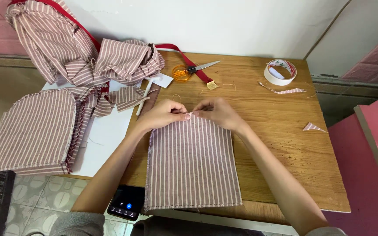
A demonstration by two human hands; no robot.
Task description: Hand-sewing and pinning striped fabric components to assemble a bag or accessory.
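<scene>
Head view: striped fabric panel [192, 164] lies flat on the wooden surface [285, 144], its near edge at the front rim. My left hand [165, 114] and right hand [217, 112] meet at the middle of its far edge, fingertips of both pinching the hem. I judge the cloth light, limp and fray-prone; best held by the edge, close together, or it sags. Scissors [189, 70], tape roll [280, 72] and a stack of cut panels [29, 131] sit apart.
</scene>
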